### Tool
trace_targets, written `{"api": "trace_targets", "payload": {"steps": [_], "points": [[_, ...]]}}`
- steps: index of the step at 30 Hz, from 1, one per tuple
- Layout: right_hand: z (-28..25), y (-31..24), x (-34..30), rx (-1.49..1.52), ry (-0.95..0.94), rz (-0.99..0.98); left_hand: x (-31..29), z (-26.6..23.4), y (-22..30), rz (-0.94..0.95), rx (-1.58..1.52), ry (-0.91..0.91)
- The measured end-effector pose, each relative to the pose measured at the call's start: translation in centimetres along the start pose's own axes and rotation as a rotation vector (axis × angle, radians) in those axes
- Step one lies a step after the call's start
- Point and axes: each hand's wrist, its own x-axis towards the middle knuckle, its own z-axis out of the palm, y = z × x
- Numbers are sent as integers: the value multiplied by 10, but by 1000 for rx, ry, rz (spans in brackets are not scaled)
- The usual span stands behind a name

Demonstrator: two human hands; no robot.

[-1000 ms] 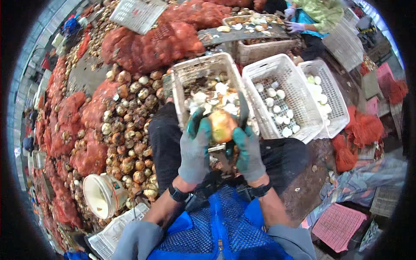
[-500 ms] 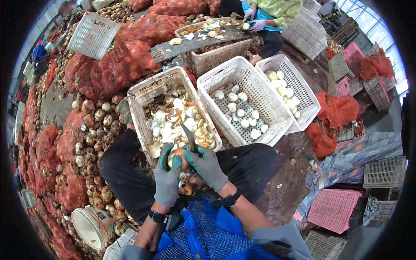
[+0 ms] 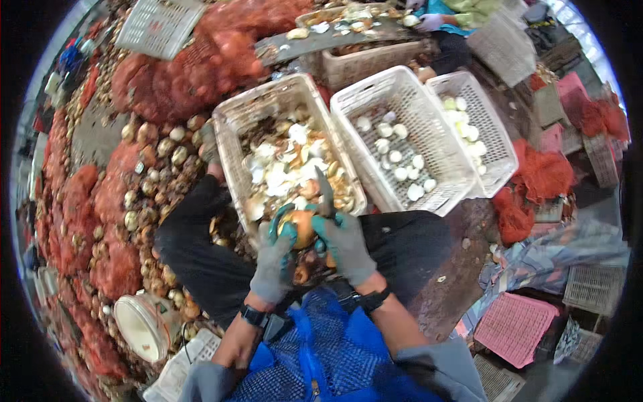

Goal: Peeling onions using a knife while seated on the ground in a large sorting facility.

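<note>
A brown-skinned onion [image 3: 305, 226] sits in my left hand [image 3: 273, 258], whose gloved fingers curl round its left side. My right hand [image 3: 348, 251], in a matching grey and green glove, grips a knife [image 3: 325, 191] with its blade pointing up and away from me. The right thumb and fingers are close against the onion's right side; whether the blade touches it I cannot tell. Both hands are over the near end of a dirty white crate [image 3: 261, 98] heaped with onion skins and peelings [image 3: 278, 171].
Right of the peelings crate stands a white crate [image 3: 435, 127] with several peeled onions; another crate [image 3: 494, 124] holds more. Unpeeled onions [image 3: 157, 194] and red mesh sacks [image 3: 181, 87] lie left, beside a white bucket [image 3: 137, 328]. Another person's arm [image 3: 462, 10] shows beyond a board [image 3: 308, 45].
My view has shifted, so the crates appear higher and farther right. The onion shows more between my hands. Both hands keep hold of the onion and knife.
</note>
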Motion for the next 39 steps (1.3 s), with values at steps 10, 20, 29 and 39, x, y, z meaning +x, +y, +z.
{"api": "trace_targets", "payload": {"steps": [10, 20, 29, 39], "points": [[-14, 4, -24, -945, -14, -657, 13, -17, -14, 360, 399, -16], [-15, 18, -27, -1052, 5, -663, 12, -8, -23, 263, 144, 17], [-3, 24, -15, -1191, 59, -700, 13, 1, -1, 254, 260, 117], [4, 29, -11, -1170, 104, -723, 6, 19, 19, 299, 501, 185]]}}
